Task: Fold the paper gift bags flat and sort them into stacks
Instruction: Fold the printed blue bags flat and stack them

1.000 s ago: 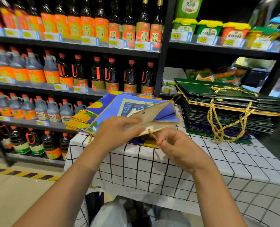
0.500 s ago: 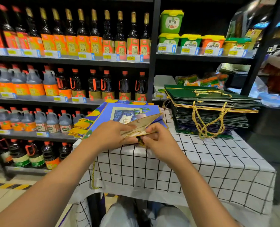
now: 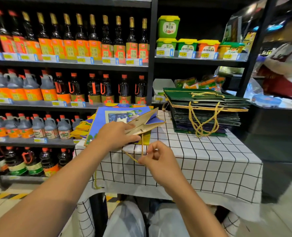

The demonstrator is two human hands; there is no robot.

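At the near left corner of the table [image 3: 201, 161], the blue gift bag [image 3: 124, 115] lies on top of the blue-and-yellow stack [image 3: 83, 127], its mouth end raised and partly spread, kraft lining showing. The left hand [image 3: 114, 135] presses down on the bag's near end, thumb and fingers curled over the edge, apparently to pin it while the handle is dealt with. The right hand [image 3: 158, 158] pinches the gold cord handle [image 3: 141, 142] between thumb and forefinger, drawing it down off the table's near edge; the likely purpose is to get the cord clear or tucked so the mouth can close flat.

The green bag stack [image 3: 205, 110] stands at the far right corner, well apart from the blue stack, its own cords hanging over the front face.

Judgement: bare checked cloth runs along the near edge and to the right, giving room to work. The blue stack overhangs the left edge towards the shelving [image 3: 70, 65]; a firm push leftwards could slide it off.
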